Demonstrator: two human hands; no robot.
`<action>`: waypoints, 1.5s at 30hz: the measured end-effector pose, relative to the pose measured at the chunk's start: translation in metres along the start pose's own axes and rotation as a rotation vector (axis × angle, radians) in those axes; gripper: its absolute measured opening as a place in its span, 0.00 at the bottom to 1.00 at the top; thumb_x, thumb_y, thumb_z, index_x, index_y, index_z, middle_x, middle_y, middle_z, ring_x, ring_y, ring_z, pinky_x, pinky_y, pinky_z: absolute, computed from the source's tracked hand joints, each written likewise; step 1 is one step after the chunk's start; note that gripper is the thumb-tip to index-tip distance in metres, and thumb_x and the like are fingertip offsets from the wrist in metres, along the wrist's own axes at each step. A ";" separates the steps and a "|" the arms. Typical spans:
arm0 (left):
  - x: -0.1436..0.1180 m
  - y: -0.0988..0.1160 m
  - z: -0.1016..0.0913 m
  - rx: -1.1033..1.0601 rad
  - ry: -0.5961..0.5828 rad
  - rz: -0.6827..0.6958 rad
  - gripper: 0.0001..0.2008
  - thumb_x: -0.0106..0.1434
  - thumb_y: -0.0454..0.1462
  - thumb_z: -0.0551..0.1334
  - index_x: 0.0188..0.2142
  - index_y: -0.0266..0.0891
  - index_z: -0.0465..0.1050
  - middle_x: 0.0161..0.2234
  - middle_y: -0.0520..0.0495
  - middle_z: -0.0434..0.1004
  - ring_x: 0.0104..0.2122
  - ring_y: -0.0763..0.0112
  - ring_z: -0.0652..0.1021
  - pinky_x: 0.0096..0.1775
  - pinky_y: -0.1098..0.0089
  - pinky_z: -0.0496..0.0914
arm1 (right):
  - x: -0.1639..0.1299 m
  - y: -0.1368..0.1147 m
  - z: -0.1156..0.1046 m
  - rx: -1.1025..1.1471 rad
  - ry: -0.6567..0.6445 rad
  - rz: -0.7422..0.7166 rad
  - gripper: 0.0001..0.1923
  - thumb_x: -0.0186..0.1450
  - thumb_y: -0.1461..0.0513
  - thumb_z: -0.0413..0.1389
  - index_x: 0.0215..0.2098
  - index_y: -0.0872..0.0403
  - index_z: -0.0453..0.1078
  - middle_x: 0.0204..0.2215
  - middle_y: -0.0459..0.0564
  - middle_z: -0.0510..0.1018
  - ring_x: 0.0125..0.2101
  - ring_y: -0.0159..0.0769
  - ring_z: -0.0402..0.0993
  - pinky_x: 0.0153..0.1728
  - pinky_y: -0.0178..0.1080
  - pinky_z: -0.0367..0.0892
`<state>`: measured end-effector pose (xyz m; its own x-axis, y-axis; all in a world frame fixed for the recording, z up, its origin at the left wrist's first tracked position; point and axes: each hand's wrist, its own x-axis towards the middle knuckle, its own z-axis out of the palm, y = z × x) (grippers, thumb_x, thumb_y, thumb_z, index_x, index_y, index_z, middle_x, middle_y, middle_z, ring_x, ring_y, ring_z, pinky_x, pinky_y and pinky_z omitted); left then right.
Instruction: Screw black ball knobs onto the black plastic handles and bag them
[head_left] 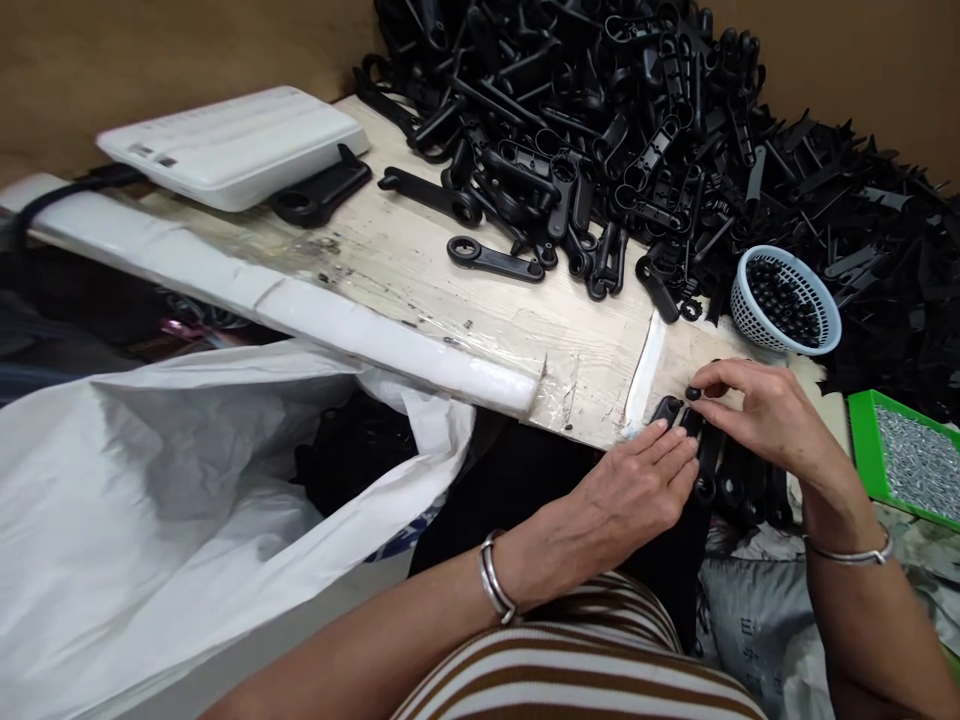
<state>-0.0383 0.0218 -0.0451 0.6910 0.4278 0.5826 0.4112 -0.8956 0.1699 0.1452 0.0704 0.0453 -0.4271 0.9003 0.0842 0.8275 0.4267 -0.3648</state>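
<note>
Down at the near edge of the worktop (480, 300), both hands are busy on a row of black handles (739, 480) lined up side by side. Left hand (637, 490) lies flat-ish with its fingers (671, 445) pressed together, tips resting on the end of one handle (666, 408). Right hand (765, 410) sits just above it, thumb and forefinger pinching a tiny black bead (692, 393) right over that same end of the row, other fingers curled loosely. Both wrists have silver bangles, and a brown-and-white striped sleeve shows at the bottom. Just behind the right hand is a little pale blue basket (784, 340) full of the same black beads. Off to the right edge sits a green tray (862, 440) of small silvery bits, too small to tell what exactly. Back of the worktop is a huge pile (675, 130) of black handles, with a few loose ones like this one (495, 258) lying apart from it. Far left there's a flat white box (232, 145), and below the worktop edge a big white bag (187, 480) hangs open, something dark inside it.
</note>
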 end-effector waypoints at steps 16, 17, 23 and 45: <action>0.000 0.000 0.002 -0.014 -0.039 0.001 0.14 0.69 0.29 0.55 0.52 0.27 0.71 0.54 0.36 0.75 0.57 0.62 0.74 0.62 0.61 0.61 | -0.006 -0.018 0.013 -0.374 -0.125 -0.059 0.06 0.66 0.68 0.53 0.31 0.52 0.63 0.29 0.50 0.73 0.33 0.39 0.69 0.31 0.39 0.61; 0.000 0.000 0.001 -0.014 -0.040 0.001 0.14 0.69 0.29 0.55 0.52 0.27 0.71 0.54 0.37 0.75 0.57 0.62 0.74 0.62 0.61 0.62 | -0.007 -0.017 0.012 -0.362 -0.131 -0.066 0.05 0.66 0.68 0.53 0.33 0.53 0.64 0.30 0.50 0.73 0.33 0.40 0.69 0.31 0.39 0.61; 0.003 0.000 -0.007 -0.010 -0.073 0.003 0.13 0.70 0.30 0.55 0.50 0.28 0.72 0.53 0.36 0.76 0.56 0.62 0.74 0.61 0.62 0.62 | -0.013 -0.007 0.012 -0.277 -0.088 -0.148 0.06 0.68 0.66 0.52 0.39 0.52 0.70 0.38 0.53 0.79 0.37 0.42 0.74 0.33 0.42 0.66; 0.007 -0.002 -0.030 0.095 -0.233 0.066 0.14 0.71 0.32 0.53 0.51 0.32 0.74 0.55 0.36 0.73 0.57 0.63 0.73 0.62 0.60 0.60 | -0.007 0.016 0.018 -0.383 0.044 -0.555 0.16 0.59 0.73 0.47 0.36 0.46 0.65 0.34 0.56 0.79 0.37 0.48 0.79 0.39 0.48 0.77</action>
<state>-0.0518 0.0230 -0.0178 0.8320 0.3953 0.3891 0.4072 -0.9117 0.0554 0.1551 0.0691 0.0222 -0.8177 0.5382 0.2045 0.5640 0.8201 0.0971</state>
